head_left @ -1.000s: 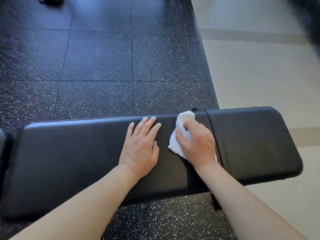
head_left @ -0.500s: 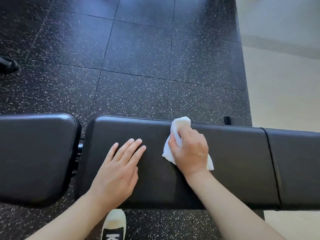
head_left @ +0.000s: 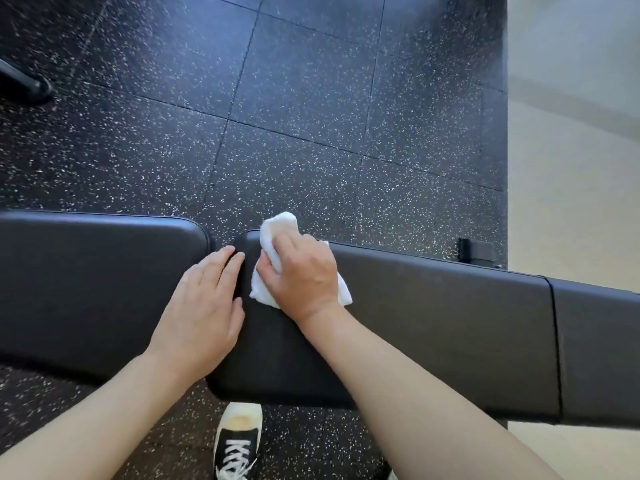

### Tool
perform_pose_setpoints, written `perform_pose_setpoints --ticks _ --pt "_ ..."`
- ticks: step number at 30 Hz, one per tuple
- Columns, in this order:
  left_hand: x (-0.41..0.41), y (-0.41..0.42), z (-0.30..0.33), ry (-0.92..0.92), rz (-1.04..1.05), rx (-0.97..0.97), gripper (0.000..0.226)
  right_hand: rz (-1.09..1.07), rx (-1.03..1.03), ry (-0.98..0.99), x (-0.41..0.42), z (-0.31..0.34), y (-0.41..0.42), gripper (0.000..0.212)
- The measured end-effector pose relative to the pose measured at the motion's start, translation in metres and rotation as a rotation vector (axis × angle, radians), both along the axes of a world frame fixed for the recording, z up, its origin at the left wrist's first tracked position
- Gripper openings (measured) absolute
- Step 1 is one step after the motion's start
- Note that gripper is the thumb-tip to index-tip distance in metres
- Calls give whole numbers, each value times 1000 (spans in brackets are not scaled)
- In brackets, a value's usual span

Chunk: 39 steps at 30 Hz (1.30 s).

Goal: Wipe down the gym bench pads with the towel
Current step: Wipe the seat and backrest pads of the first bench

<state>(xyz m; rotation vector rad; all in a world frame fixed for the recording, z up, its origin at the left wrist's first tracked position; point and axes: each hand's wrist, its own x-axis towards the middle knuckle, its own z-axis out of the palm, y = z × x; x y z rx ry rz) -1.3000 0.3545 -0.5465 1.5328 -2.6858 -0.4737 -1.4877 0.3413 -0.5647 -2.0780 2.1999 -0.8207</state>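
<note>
The towel [head_left: 266, 289] is gripped bunched by the right hand [head_left: 304, 275] at the long pad's [head_left: 433, 323] left end, beside the gap to the unwiped-looking left pad [head_left: 86, 282], where the left hand [head_left: 204, 306], nearer it, is laid flat.

Black sneaker [head_left: 239, 445] on speckled floor [head_left: 294, 133]

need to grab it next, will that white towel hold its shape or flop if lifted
Probably floppy: the towel bunches and folds under the right hand. Likely light, being thin cloth. It should slide easily on the smooth bench pad.
</note>
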Motion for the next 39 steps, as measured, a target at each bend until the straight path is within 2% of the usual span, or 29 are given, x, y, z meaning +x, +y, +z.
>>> perform_pose_setpoints --ticks 4,10,18,22,27,32,39 --pt "-16 6 1 3 21 2 68 39 31 -29 -6 -4 -2 23" --pt "-69 13 4 -10 88 -12 65 136 -37 -26 -47 -8 1 29" --pt "-209 49 3 -115 8 21 66 111 10 -29 -206 -4 58 29" --pt "-269 53 5 -178 -46 30 65 9 24 36 -309 -5 92 20" --pt "-333 53 0 -154 -129 28 58 -94 28 26 -399 -5 118 24" --pt "-381 36 -15 -117 -120 55 45 -124 12 6 -406 -4 118 23" --pt "-387 37 -22 -4 -40 5 36 -262 125 -68 -420 -11 118 24"
